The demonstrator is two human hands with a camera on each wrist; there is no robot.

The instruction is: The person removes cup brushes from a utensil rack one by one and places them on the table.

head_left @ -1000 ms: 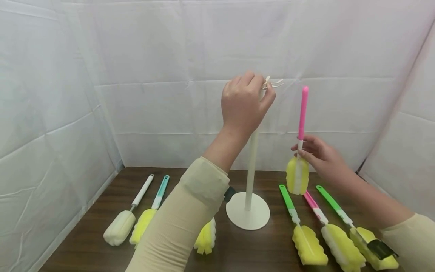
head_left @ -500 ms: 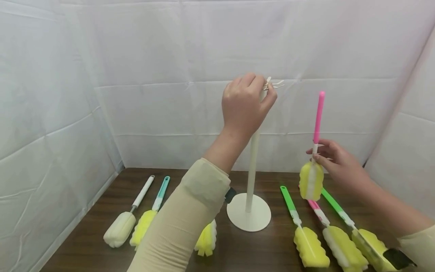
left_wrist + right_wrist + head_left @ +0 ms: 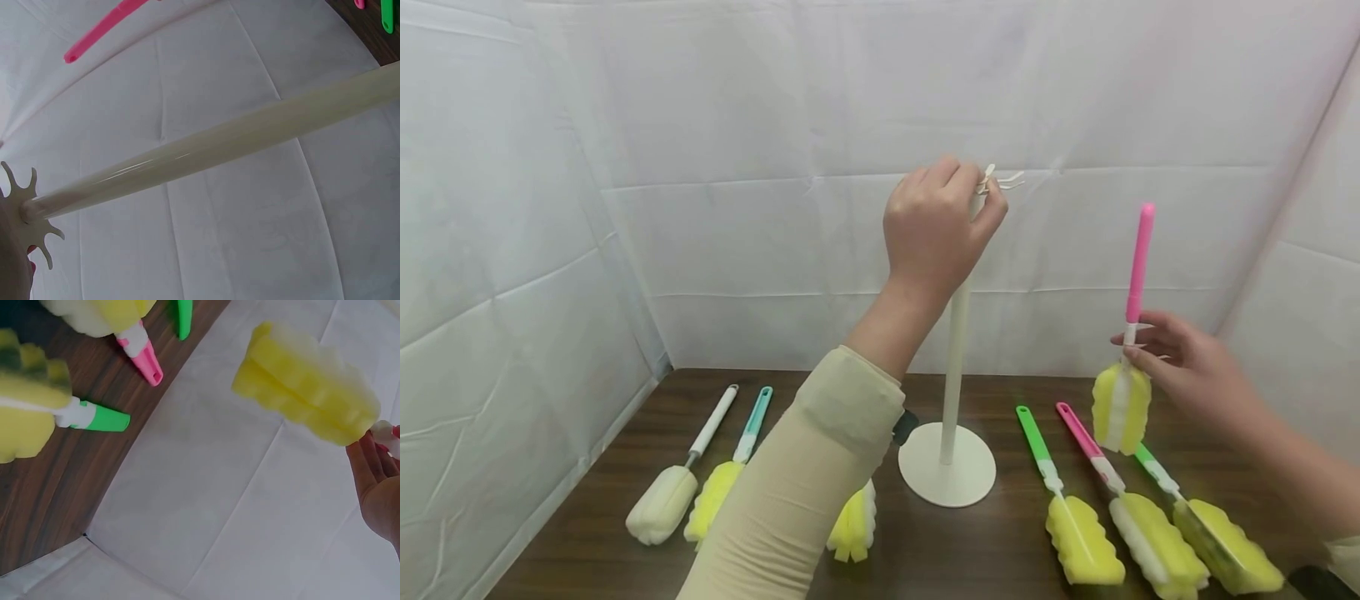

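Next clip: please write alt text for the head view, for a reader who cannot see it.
The left hand grips the top of a white stand on a dark table, while the right hand holds a pink-handled sponge brush upright beside it. More brushes lie flat on both sides of the stand.

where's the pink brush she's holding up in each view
Head: the pink-handled brush stands upright at right, pinched by the right hand, sponge head down.
Left wrist: only its pink handle shows, top left, above the white stand pole.
Right wrist: its yellow sponge head fills the upper right, by the fingers.
Shared landmark: the green-handled brush lying on the table.
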